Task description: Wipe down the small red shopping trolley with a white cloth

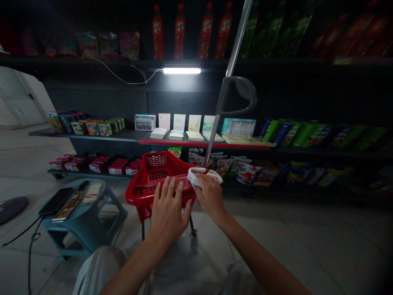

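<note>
A: What's the left hand doing?

B: It's open, fingers spread and lying against the near rim of a red plastic shopping basket. It isn't gripping anything that I can see.

A: And the right hand?

B: Curled closed around a white cloth, pressing it onto that same rim, just beside the left hand.

A: Where's the basket standing?

B: Low and centre of the frame, on the tile floor, between the person's knees and the shelves. A long metal pole with a dark grip rises from it toward the top of the frame.

A: What's around it?

B: To the lower left there's a teal plastic stool with a phone lying on top. Behind the basket, colourful snack bags fill a low shelf. Above those, boxes and cards stand on a longer shelf, and red bottles line the top, upper centre, over a bright strip lamp.
</note>
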The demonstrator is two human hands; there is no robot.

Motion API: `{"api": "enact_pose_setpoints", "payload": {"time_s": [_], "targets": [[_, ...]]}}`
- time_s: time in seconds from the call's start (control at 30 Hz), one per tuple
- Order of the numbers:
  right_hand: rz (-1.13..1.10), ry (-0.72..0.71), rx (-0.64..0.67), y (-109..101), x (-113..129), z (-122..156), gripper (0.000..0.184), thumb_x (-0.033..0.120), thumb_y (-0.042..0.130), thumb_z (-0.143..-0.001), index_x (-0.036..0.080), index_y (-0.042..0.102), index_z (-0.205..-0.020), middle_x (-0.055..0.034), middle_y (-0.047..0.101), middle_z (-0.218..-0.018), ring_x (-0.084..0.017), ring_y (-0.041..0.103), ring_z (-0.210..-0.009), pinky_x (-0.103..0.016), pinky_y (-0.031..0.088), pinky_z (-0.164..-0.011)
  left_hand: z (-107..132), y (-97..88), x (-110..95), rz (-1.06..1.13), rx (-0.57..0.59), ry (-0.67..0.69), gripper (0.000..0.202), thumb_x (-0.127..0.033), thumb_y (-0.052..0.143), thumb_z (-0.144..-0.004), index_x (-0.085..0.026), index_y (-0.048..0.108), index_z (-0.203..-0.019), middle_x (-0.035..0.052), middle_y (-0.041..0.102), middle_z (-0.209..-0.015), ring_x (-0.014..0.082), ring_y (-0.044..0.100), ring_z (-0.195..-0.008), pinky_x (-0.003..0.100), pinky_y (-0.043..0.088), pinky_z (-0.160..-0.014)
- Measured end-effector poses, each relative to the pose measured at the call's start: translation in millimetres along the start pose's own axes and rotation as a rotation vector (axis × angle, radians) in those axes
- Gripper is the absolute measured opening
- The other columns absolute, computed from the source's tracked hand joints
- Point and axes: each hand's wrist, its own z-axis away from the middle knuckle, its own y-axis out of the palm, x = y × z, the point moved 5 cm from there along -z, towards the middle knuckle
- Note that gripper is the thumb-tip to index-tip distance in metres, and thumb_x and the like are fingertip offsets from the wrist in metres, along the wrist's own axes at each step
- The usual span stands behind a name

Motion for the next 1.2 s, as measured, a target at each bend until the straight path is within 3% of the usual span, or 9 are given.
{"api": "enact_pose_setpoints", "payload": {"time_s": [0.37, 0.57, 0.63, 0.7, 0.8, 0.87, 0.97, 1.1, 1.2], "targets": [[-0.08, -0.219, 0.057, 1, 13, 7, 0.039, 0.021, 0.048, -0.099, 0.019, 0.063, -0.135, -0.0136, 0.072, -0.123, -0.031, 0.063, -0.115, -0.047, 0.045, -0.099, -7, 7.1, 48, 0.004, -0.067, -0.002, 0.026, -0.032, 0.056, -0.099, -0.026, 0.067, -0.123, 0.0091, 0.071, -0.129, 0.0281, 0.062, -0.122, 0.051, 0.034, -0.111], [-0.194, -0.267, 0.028, -4, -11, 20, 0.041, 0.023, 0.049, -0.096, 0.023, 0.065, -0.134, -0.0121, 0.07, -0.128, -0.032, 0.062, -0.124, -0.053, 0.045, -0.111, -8, 6.4, 66, 0.055, -0.12, -0.039, 0.022, -0.029, 0.056, -0.099, -0.03, 0.071, -0.115, 0.0043, 0.074, -0.122, 0.0258, 0.064, -0.119, 0.058, 0.011, -0.126], [-0.331, -0.14, -0.039, -1, -29, 26, 0.035, 0.031, 0.053, -0.097, 0.024, 0.069, -0.128, -0.0111, 0.072, -0.125, -0.031, 0.065, -0.122, -0.052, 0.048, -0.111, -9, 7.1, 72, 0.069, -0.131, -0.068, 0.02, -0.03, 0.056, -0.099, -0.031, 0.071, -0.112, 0.003, 0.075, -0.121, 0.0261, 0.063, -0.12, 0.06, 0.005, -0.126], [-0.522, 0.177, -0.19, 4, -58, 32, 0.032, 0.041, 0.056, -0.098, 0.023, 0.071, -0.12, -0.0097, 0.075, -0.116, -0.029, 0.07, -0.113, -0.046, 0.055, -0.103, -10, 8.1, 78, 0.085, -0.138, -0.102, 0.018, -0.031, 0.056, -0.1, -0.031, 0.072, -0.108, 0.002, 0.076, -0.119, 0.0267, 0.062, -0.122, 0.061, 0.004, -0.126], [-0.867, 0.738, -0.57, 13, -107, 42, 0.037, 0.051, 0.056, -0.097, 0.021, 0.068, -0.116, -0.0056, 0.077, -0.105, -0.023, 0.074, -0.097, -0.037, 0.062, -0.084, -11, 9.7, 88, 0.098, -0.17, -0.161, 0.017, -0.03, 0.056, -0.1, -0.03, 0.073, -0.102, 0.0019, 0.075, -0.119, 0.0284, 0.057, -0.129, 0.063, 0.005, -0.124], [-1.062, 0.936, -0.784, 15, -130, 38, 0.035, 0.05, 0.058, -0.093, 0.021, 0.066, -0.112, -0.0032, 0.076, -0.104, -0.02, 0.075, -0.091, -0.032, 0.063, -0.076, -10, 11.0, 95, 0.101, -0.205, -0.195, 0.018, -0.029, 0.054, -0.1, -0.03, 0.073, -0.101, 0.0034, 0.073, -0.125, 0.0295, 0.052, -0.135, 0.064, 0.007, -0.124], [-1.231, 0.933, -0.87, 7, -146, 7, 0.033, 0.049, 0.059, -0.09, 0.021, 0.066, -0.105, -0.0021, 0.075, -0.103, -0.018, 0.074, -0.09, -0.029, 0.063, -0.073, -5, 14.7, 105, 0.109, -0.221, -0.196, 0.025, -0.03, 0.05, -0.101, -0.03, 0.073, -0.109, 0.0051, 0.066, -0.139, 0.0289, 0.043, -0.146, 0.062, 0.011, -0.127], [-1.287, 0.737, -0.685, 0, -127, -53, 0.045, 0.057, 0.059, -0.091, 0.022, 0.065, -0.118, -0.003, 0.073, -0.115, -0.019, 0.073, -0.102, -0.032, 0.064, -0.083, 7, 18.7, 108, 0.111, -0.226, -0.163, 0.034, -0.031, 0.048, -0.102, -0.029, 0.07, -0.127, 0.0073, 0.047, -0.16, 0.0302, 0.025, -0.158, 0.063, 0.012, -0.129], [-1.128, 0.587, -0.529, 10, -94, -87, 0.054, 0.062, 0.053, -0.094, 0.022, 0.062, -0.129, -0.0051, 0.071, -0.124, -0.021, 0.071, -0.111, -0.035, 0.062, -0.091, 16, 19.6, 90, 0.128, -0.239, -0.102, 0.041, -0.028, 0.048, -0.1, -0.026, 0.062, -0.139, 0.01, 0.036, -0.168, 0.0328, 0.018, -0.161, 0.066, 0.015, -0.129]]}}
